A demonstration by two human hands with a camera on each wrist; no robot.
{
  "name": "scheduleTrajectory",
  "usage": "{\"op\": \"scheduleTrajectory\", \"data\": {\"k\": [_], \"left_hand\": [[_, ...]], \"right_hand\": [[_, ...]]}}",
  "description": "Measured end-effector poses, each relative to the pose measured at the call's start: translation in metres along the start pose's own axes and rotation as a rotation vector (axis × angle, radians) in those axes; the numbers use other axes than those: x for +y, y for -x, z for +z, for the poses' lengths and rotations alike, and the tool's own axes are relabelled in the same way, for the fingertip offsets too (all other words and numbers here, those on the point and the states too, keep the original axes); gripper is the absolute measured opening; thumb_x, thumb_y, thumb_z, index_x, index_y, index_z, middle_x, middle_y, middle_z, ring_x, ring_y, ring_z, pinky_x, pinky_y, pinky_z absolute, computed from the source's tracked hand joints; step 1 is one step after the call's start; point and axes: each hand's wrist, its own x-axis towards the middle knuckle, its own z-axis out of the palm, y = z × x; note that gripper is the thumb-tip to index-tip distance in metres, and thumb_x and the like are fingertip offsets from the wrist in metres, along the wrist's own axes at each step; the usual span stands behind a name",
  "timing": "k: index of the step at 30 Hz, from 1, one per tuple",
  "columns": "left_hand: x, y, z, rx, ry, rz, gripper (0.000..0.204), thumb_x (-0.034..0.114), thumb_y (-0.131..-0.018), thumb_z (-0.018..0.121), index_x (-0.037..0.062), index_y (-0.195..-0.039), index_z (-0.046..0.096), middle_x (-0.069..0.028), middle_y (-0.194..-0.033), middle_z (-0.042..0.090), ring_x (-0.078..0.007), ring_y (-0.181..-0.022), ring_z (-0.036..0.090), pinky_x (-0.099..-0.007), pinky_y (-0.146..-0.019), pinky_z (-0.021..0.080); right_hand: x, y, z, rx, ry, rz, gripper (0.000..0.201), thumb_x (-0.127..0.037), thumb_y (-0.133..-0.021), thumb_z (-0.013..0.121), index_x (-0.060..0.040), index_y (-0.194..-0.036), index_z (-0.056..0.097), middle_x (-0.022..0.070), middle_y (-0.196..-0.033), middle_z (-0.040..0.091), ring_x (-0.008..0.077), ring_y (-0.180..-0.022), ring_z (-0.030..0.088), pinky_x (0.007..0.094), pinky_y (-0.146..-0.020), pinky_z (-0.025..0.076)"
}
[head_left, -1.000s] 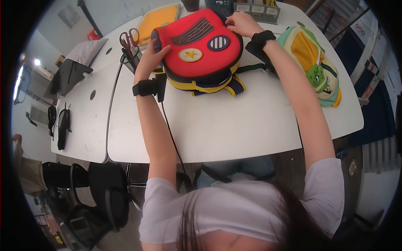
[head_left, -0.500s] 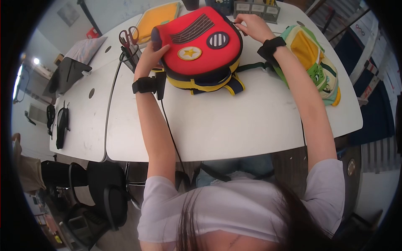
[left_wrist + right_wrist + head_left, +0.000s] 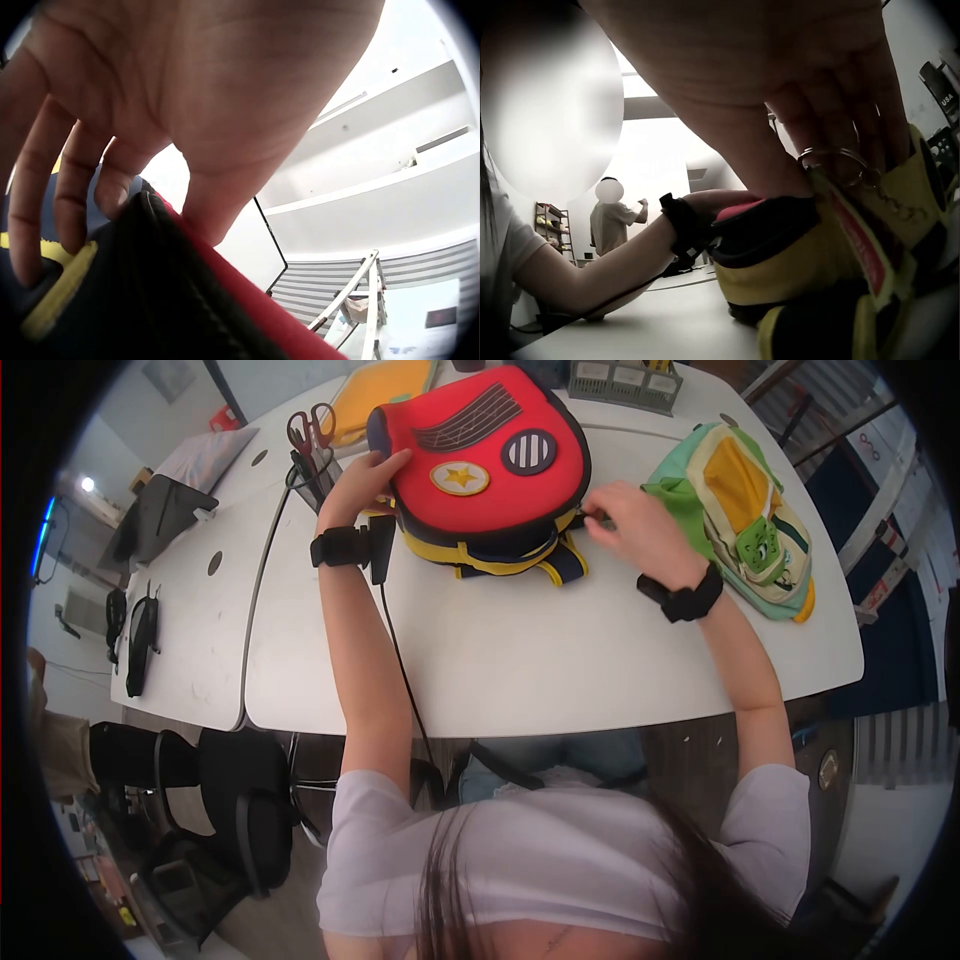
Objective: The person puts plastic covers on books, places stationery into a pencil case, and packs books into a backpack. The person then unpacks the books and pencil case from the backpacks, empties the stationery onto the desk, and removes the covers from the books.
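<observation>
A red backpack (image 3: 545, 420) with navy and yellow edging lies on the white table, star and striped patches on its front. My left hand (image 3: 350, 490) grips its left edge; in the left wrist view the thumb presses the red front while the fingers (image 3: 71, 187) curl over the navy side. At the lower right edge, my right hand (image 3: 645, 530) pinches the zipper pull, which its fingers mostly hide. Close by those fingers in the right wrist view hang a metal key ring (image 3: 840, 152) with a chain and a red-and-yellow tag (image 3: 862, 244).
A green and yellow backpack (image 3: 745, 500) lies to the right. Scissors and pens stand in a holder (image 3: 315, 475) at the left. Behind are a yellow folder (image 3: 375, 400) and a grey organizer (image 3: 625, 385). Another person (image 3: 611, 225) stands in the background.
My right hand has travelled from the backpack's upper right edge down along its side toward me. My left hand keeps its hold on the left edge.
</observation>
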Motion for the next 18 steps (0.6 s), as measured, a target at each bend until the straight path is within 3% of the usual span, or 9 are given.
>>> {"op": "scheduleTrajectory", "data": {"k": [3,6,9,12,15,17,18], "left_hand": [[-0.005,-0.005,0.001,-0.011,-0.025,0.017,0.058,0.046,-0.080,0.053,-0.0060,-0.106,0.054,-0.0147,-0.096,0.060,-0.0221,-0.083,0.061,-0.0307,-0.065,0.054],[-0.008,-0.008,0.002,-0.023,-0.050,0.024,0.059,0.047,-0.080,0.052,-0.0056,-0.107,0.054,-0.0138,-0.096,0.060,-0.0222,-0.084,0.061,-0.0297,-0.068,0.053],[-0.005,-0.006,0.004,-0.021,-0.049,0.028,0.059,0.047,-0.080,0.053,-0.0057,-0.107,0.054,-0.0140,-0.094,0.061,-0.0216,-0.084,0.061,-0.0298,-0.070,0.052],[-0.007,-0.003,-0.001,-0.015,-0.035,0.023,0.059,0.047,-0.080,0.054,-0.0057,-0.106,0.054,-0.0138,-0.092,0.061,-0.0206,-0.085,0.061,-0.0297,-0.070,0.052],[-0.004,0.007,-0.010,-0.030,0.013,0.053,0.054,0.045,-0.080,0.056,-0.0056,-0.099,0.055,-0.0138,-0.087,0.062,-0.0193,-0.079,0.062,-0.0292,-0.068,0.052],[0.007,0.023,-0.008,0.138,-0.277,0.134,0.048,0.043,-0.081,0.057,-0.0042,-0.091,0.055,-0.0113,-0.080,0.061,-0.0180,-0.070,0.061,-0.0275,-0.064,0.051],[0.013,0.033,-0.004,0.175,-0.349,0.188,0.045,0.042,-0.079,0.061,-0.0027,-0.086,0.055,-0.0103,-0.071,0.059,-0.0169,-0.061,0.058,-0.0266,-0.058,0.048]], "right_hand": [[-0.032,0.001,0.012,-0.038,-0.044,-0.035,0.012,-0.012,-0.071,0.056,-0.0007,-0.074,0.054,0.0120,-0.071,0.056,0.0277,-0.077,0.055,0.0372,-0.065,0.045],[-0.059,-0.010,0.024,-0.087,-0.140,-0.014,0.017,-0.014,-0.073,0.060,0.0016,-0.079,0.055,0.0127,-0.073,0.059,0.0257,-0.066,0.058,0.0334,-0.062,0.046],[-0.076,-0.031,0.039,-0.230,-0.332,0.057,0.020,-0.017,-0.074,0.060,0.0021,-0.078,0.057,0.0115,-0.068,0.061,0.0238,-0.062,0.060,0.0318,-0.059,0.047],[-0.083,-0.040,0.043,-0.292,-0.378,0.001,0.025,-0.018,-0.076,0.061,0.0022,-0.089,0.060,0.0109,-0.071,0.062,0.0232,-0.065,0.061,0.0304,-0.058,0.047],[-0.070,-0.038,0.029,-0.245,-0.600,-0.129,0.025,-0.019,-0.074,0.061,-0.0026,-0.093,0.061,0.0076,-0.078,0.062,0.0228,-0.072,0.059,0.0315,-0.065,0.047],[-0.034,-0.038,0.015,0.075,-0.131,-0.323,0.026,-0.015,-0.073,0.062,-0.0052,-0.097,0.061,0.0069,-0.096,0.059,0.0227,-0.090,0.056,0.0313,-0.076,0.046],[-0.024,-0.035,0.010,0.065,-0.132,-0.327,0.026,-0.015,-0.073,0.062,-0.0052,-0.097,0.061,0.0069,-0.096,0.059,0.0227,-0.090,0.056,0.0313,-0.076,0.046]]}}
